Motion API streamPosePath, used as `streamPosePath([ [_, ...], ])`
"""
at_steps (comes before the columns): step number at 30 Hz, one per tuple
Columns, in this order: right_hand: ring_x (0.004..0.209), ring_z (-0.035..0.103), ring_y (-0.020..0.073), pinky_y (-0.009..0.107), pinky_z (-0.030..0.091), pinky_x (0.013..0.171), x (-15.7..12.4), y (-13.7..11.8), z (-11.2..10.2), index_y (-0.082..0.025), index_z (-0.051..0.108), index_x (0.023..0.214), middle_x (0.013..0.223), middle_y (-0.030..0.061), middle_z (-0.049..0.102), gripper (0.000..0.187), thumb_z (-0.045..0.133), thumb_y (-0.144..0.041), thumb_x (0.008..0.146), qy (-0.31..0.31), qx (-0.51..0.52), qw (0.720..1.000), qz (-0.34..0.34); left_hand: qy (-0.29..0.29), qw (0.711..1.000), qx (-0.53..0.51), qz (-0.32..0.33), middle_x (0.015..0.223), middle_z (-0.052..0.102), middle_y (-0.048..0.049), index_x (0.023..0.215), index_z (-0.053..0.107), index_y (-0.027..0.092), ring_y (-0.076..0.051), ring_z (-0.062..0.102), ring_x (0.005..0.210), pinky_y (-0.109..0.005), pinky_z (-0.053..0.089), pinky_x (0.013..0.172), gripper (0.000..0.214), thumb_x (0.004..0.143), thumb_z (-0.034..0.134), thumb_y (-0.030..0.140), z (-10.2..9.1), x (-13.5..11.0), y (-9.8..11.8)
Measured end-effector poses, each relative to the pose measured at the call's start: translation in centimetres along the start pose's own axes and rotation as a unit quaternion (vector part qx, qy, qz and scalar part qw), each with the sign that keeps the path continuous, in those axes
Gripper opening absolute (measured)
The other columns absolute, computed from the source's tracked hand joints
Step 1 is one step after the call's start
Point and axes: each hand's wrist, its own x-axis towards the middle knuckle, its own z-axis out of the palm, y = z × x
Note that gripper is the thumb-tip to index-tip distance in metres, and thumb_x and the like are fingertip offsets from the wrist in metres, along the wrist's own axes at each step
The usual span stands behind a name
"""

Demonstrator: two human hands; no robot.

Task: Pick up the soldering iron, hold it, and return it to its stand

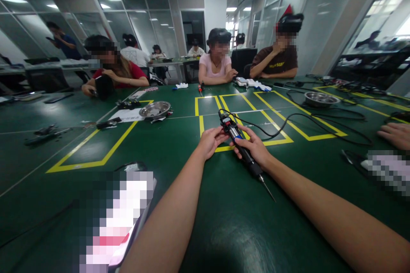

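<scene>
A corded electric screwdriver (245, 153) lies slanted across my right hand, its thin bit pointing down toward me. Fingers of my right hand (256, 147) are wrapped round its body near the blue band. At the far, cable end, my left hand (213, 141) has its fingertips bent against the tool's side; whether they grip it or only touch it is hard to see. A small red-and-black part shows at that end. From there a black cable (282, 126) loops off to the right over the green table (224, 204).
Yellow tape (276, 141) marks boxes on the table. Metal bowls stand left (156, 110) and right (321, 99). A lit phone (128, 213) lies by my left forearm. Another person's hand (395, 134) rests at the right edge. Several people sit across the table; gloves (253, 83) lie near them.
</scene>
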Motion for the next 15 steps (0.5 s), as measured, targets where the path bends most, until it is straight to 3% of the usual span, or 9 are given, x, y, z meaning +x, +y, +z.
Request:
streamPosePath([
  [8, 0.058, 0.063, 0.0163, 0.028, 0.051, 0.049, -0.09, -0.33, 0.03, -0.027, 0.033, 0.145, 0.081, 0.0037, 0.071, 0.079, 0.074, -0.031, 0.077, 0.002, -0.007, 1.000, 0.005, -0.012, 0.999, -0.034, -0.004, 0.095, 0.071, -0.0190, 0.092, 0.064, 0.004, -0.023, 0.071, 0.090, -0.044, 0.051, 0.096, 0.011, 0.088, 0.054, 0.007, -0.08, -0.02, 0.13],
  [15, 0.057, 0.063, 0.0157, 0.027, 0.050, 0.048, -0.10, -0.50, -0.04, -0.028, 0.033, 0.145, 0.082, 0.0037, 0.071, 0.080, 0.074, -0.030, 0.077, -0.010, -0.011, 1.000, 0.015, -0.008, 1.000, -0.026, -0.005, 0.095, 0.071, -0.0178, 0.090, 0.065, 0.004, -0.022, 0.070, 0.091, -0.043, 0.051, 0.097, 0.011, 0.088, 0.054, 0.006, -0.11, 0.02, 0.04],
])
